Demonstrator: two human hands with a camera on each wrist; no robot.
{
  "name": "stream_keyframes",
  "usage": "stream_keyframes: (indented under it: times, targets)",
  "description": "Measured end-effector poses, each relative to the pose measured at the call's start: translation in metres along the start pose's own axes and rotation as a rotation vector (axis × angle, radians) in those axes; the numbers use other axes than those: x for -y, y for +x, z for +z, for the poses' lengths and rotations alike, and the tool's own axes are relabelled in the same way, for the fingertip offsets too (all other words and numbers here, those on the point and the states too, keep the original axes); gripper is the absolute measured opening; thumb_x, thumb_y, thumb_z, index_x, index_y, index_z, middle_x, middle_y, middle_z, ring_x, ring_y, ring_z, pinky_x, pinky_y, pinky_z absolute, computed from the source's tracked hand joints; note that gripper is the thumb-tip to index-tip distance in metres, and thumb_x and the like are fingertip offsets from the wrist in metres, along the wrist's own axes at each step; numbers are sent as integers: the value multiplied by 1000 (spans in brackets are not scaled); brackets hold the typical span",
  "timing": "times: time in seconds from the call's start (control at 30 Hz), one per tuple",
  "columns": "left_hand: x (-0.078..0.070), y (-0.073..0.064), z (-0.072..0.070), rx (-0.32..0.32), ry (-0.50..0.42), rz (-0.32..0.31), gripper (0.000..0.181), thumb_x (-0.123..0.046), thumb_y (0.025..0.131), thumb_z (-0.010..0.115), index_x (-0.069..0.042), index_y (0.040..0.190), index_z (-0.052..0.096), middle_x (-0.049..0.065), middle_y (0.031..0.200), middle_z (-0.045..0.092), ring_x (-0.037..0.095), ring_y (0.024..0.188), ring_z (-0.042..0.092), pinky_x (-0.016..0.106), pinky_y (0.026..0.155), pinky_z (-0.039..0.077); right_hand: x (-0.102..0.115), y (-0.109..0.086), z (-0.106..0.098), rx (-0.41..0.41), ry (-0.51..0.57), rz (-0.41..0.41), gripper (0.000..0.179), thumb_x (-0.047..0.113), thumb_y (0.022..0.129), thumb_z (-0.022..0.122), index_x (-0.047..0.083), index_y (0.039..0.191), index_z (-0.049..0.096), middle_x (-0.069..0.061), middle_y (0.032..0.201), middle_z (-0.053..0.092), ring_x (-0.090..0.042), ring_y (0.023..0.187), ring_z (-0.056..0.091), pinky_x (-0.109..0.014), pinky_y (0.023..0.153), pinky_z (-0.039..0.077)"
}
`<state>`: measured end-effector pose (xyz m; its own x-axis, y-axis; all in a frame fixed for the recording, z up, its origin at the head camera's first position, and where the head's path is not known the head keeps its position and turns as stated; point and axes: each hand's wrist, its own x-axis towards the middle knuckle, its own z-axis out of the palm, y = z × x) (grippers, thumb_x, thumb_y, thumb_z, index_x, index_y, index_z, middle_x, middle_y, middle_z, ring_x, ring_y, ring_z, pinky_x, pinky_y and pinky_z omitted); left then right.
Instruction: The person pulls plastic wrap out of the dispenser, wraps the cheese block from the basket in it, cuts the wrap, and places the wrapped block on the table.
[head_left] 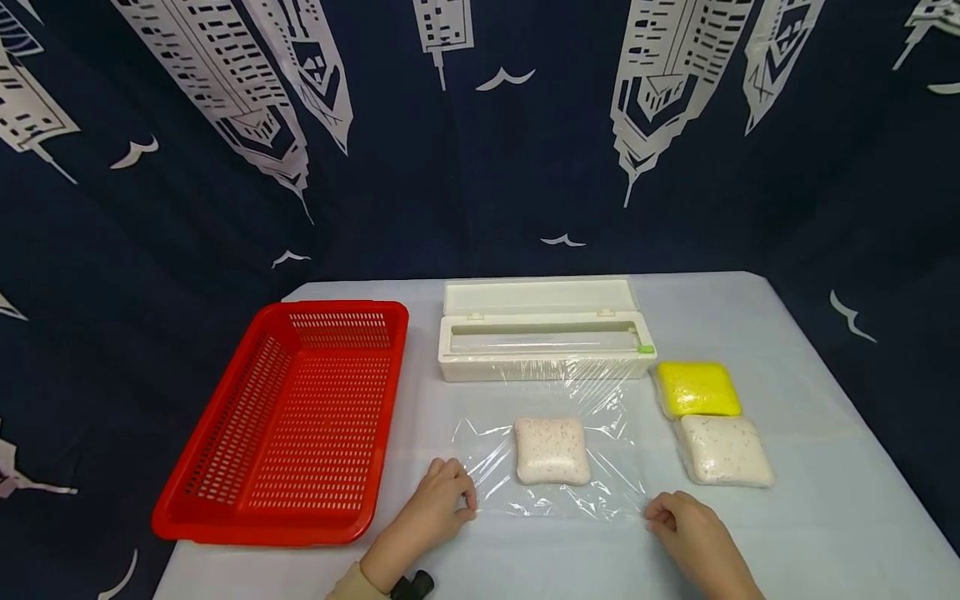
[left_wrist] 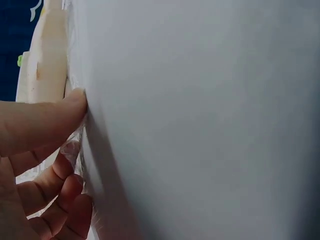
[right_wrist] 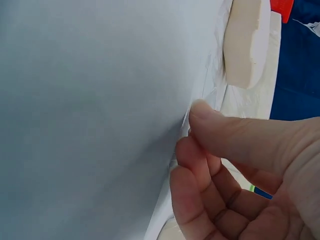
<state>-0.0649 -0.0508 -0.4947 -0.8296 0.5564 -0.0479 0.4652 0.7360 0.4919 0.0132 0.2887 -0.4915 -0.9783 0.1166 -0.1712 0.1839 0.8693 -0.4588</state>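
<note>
From here I see the left hand and right hand each pinching a near corner of the cling film; the speckled white block lies on it, between both grips, slightly beyond them.

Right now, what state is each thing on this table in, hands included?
Red basket: upright, open-topped.
Dispenser box: lid open.
Clear film: drawn out from the box, spread out, wrinkled.
Middle speckled block: lying on the film, not wrapped.
Yellow block: appears wrapped in clear film.
Right-hand speckled block: appears wrapped too.
Left hand: pinching the film's edge.
Right hand: pinching it too.
</note>
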Motion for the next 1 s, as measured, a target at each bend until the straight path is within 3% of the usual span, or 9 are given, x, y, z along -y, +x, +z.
stream_keyframes:
  times: [0.17, 0.37, 0.57, 0.73, 0.83, 1.0]
  targets:
    - [1, 0, -1, 21, -5, -14, 20, -12, 78, 82, -18, 77, 62, -6, 90, 47, 13, 90, 39, 27, 77, 40, 0, 1, -3, -2, 35, 3, 12, 6, 80, 78, 13, 81, 68, 6, 72, 58, -6, 67, 49, -21, 61, 45]
    - [5, 0, -3, 88, -76, -40, 31, -17, 72, 86, -16, 88, 60, -5, 95, 47, 14, 95, 38, 27, 81, 43, -1, 2, -5, 9, 75, 35, 13, 5, 78, 79, 9, 84, 68, 4, 74, 61, -8, 69, 52, -21, 60, 46]
    - [8, 1, -1, 35, -97, -12, 19, -8, 79, 80, -15, 79, 62, -5, 90, 48, 15, 91, 39, 24, 75, 40, -1, 1, -5, -26, 62, 30, 12, 5, 79, 79, 8, 83, 67, 2, 74, 60, -10, 68, 52, -21, 60, 46]
    - [9, 2, 4, -19, -17, 24, 17, -9, 82, 77, -15, 77, 62, -4, 86, 48, 14, 88, 39, 23, 73, 38, -3, -1, -3, -126, 39, -48, 15, 7, 78, 80, 12, 78, 67, 4, 73, 56, -3, 65, 48, -21, 59, 45]
    - [8, 1, 6, -54, 36, 43, 17, -11, 84, 75, -16, 79, 60, -5, 85, 48, 13, 87, 39, 23, 74, 39, -4, -3, 0, -232, 30, -112, 19, 7, 74, 83, 14, 75, 66, 6, 75, 52, -1, 66, 46, -21, 59, 46]
    - [5, -1, 6, -219, 96, 121, 17, -12, 85, 73, -15, 86, 57, -5, 87, 50, 14, 89, 42, 27, 80, 41, -4, 0, 4, -454, 46, -242, 27, 0, 67, 86, 16, 73, 64, 2, 88, 55, -4, 78, 46, -14, 63, 42]
